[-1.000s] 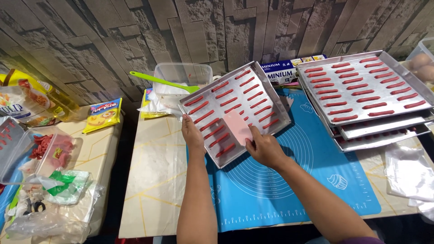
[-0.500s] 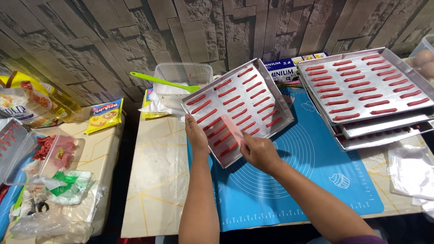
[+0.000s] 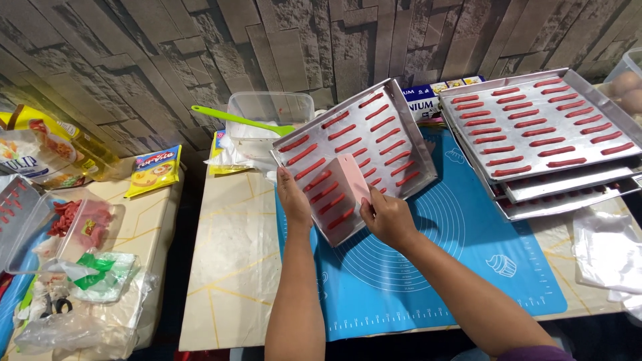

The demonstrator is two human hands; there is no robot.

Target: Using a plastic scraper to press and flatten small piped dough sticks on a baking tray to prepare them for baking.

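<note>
Metal tray [image 3: 374, 144] tilted over blue mat [image 3: 468, 254]; left hand [image 3: 293, 199] fingers clamped on rim, right hand [image 3: 388, 217] fingers clamped on pink scraper [image 3: 344, 184]. Advice: steady tray, slide scraper flat under red strips [image 3: 334, 147].

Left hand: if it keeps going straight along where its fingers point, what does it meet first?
The left hand already touches the tilted metal baking tray with rows of red strips. Beyond that, likely the clear plastic tub holding the green spatula, though depth is unclear.
</note>
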